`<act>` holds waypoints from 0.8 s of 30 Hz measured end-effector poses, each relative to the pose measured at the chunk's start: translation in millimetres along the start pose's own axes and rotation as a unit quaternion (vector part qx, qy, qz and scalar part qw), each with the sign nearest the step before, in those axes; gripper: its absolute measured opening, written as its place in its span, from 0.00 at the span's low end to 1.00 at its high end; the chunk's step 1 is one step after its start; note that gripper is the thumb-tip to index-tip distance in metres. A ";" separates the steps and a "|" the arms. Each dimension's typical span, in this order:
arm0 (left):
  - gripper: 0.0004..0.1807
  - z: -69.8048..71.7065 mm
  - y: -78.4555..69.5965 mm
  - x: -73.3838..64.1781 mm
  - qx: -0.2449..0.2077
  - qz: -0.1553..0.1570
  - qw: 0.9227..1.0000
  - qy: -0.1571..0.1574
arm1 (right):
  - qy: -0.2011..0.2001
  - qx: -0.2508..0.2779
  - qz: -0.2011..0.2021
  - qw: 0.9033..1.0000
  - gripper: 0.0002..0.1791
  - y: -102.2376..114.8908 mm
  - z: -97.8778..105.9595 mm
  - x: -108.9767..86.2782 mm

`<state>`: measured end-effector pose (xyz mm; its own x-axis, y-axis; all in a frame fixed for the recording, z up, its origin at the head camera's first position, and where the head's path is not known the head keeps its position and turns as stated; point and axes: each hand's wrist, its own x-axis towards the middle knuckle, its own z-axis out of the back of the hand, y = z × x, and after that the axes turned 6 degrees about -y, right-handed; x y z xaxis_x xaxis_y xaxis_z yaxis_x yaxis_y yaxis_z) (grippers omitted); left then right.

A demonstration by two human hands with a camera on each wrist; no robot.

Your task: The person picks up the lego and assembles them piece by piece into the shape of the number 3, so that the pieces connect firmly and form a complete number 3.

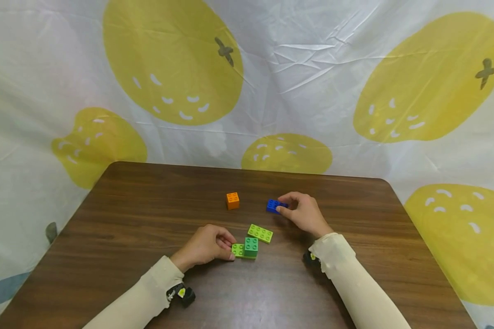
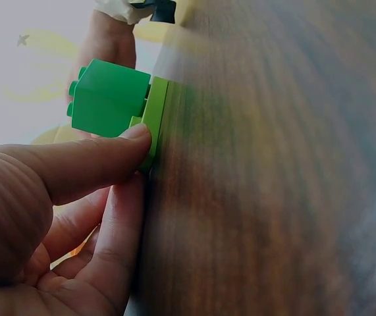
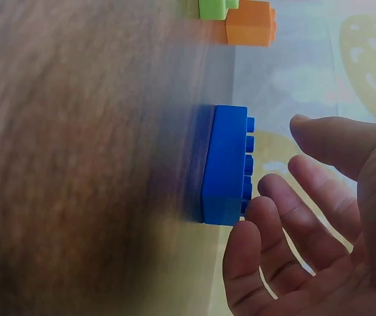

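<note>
My left hand (image 1: pixel 203 246) pinches the left end of a light green plate (image 1: pixel 238 250) between thumb and fingers, low at the table. On the plate's right end stands a green brick (image 1: pixel 251 246), also seen in the left wrist view as a green block (image 2: pixel 112 99) fixed to the plate. My right hand (image 1: pixel 304 212) hovers over the right part of a blue brick (image 1: pixel 272 205). In the right wrist view its thumb stands apart from the blue brick (image 3: pixel 226 164), and the fingers are loosely spread near the studs; whether a fingertip touches is unclear.
Another light green plate (image 1: pixel 260 233) lies just behind the green brick. Farther back an orange brick (image 1: pixel 232 201) stands on the brown wooden table (image 1: pixel 148 205). Behind the table hangs a white cloth (image 1: pixel 296 91) printed with yellow fruit.
</note>
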<state>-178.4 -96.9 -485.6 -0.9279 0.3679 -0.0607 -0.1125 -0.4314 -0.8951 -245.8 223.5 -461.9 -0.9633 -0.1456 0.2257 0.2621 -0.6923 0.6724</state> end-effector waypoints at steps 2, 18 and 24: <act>0.18 0.2 0.1 0.0 0.000 -0.001 1.000 -0.001 | 0.001 -0.005 0.000 1.000 0.16 -0.9 -0.1 1.0; 0.18 0.3 1.5 -0.7 -0.001 -0.002 1.000 -0.005 | 0.027 -0.025 -0.022 0.999 0.19 -6.6 -2.4 2.7; 0.18 0.1 1.8 -0.8 -0.002 -0.002 1.000 -0.005 | 0.041 -0.030 -0.029 0.998 0.21 -9.0 -1.9 4.1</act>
<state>-177.9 -98.1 -487.1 -0.9310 0.3613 -0.0516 -0.1154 -0.4255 -0.8976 -252.2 227.9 -468.4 -0.9789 -0.1596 0.1273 0.2040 -0.7413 0.6394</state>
